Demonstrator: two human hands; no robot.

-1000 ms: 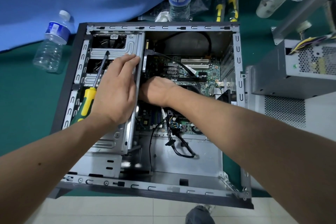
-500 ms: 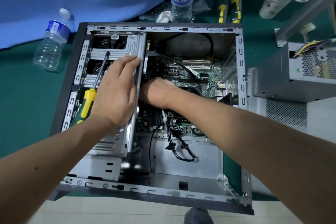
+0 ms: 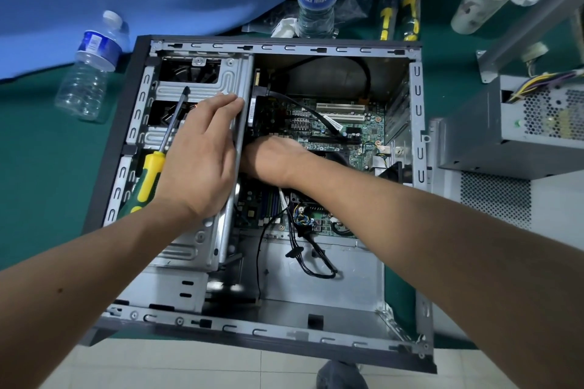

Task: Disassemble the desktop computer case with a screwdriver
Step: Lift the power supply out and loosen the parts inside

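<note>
Hands unmoved: left hand (image 3: 202,155) flat on drive cage (image 3: 202,85) (screwdriver (image 3: 158,155) idle).

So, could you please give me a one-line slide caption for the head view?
Left hand rests on the drive cage beside an idle screwdriver; right hand reaches into the open case.

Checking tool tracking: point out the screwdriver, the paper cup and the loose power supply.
screwdriver (image 3: 151,174): head view, yellow handle.
paper cup (image 3: 471,6): head view, side wall.
power supply (image 3: 474,133): head view, grey side panel.
</note>
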